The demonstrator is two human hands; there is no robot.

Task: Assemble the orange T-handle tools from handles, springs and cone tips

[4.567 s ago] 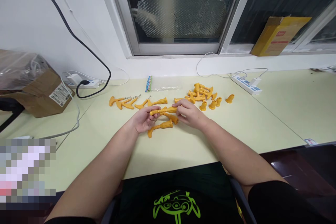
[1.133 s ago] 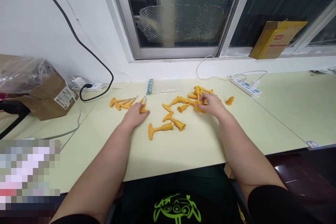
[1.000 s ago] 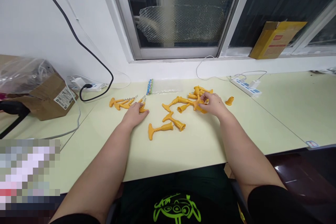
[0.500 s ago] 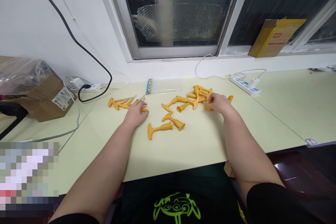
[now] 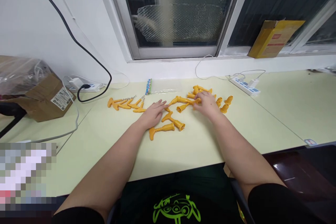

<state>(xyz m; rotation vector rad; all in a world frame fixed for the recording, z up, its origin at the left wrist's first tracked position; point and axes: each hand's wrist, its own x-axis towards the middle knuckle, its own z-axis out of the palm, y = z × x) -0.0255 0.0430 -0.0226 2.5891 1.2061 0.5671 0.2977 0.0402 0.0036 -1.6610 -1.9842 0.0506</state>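
Yellow corkscrew pieces lie across the pale table. My left hand [image 5: 154, 113] has its fingers spread, and its fingertips reach the handle end of a yellow corkscrew [image 5: 181, 99]. My right hand [image 5: 208, 104] is over the right-hand pile [image 5: 196, 89], fingers bent at a yellow handle; whether it grips the handle is unclear. Several T-handles with bare metal spirals [image 5: 126, 103] lie at the left. Nearer the front are two corkscrews, one [image 5: 164, 127] lying sideways and one [image 5: 177, 123] slanted. Yellow sleeves [image 5: 224, 108] lie right of my right hand.
A clear plastic bag [image 5: 165, 86] lies behind the corkscrews. A cardboard box [image 5: 44, 98] and a black cable [image 5: 93, 56] are at the left. A power strip [image 5: 244, 86] sits at the back right of the table [image 5: 278, 105]; a yellow box [image 5: 275, 38] leans on the window.
My left hand has moved right, away from the spiral pieces. My right hand has moved left from the sleeves to the pile, and the sleeves now show.
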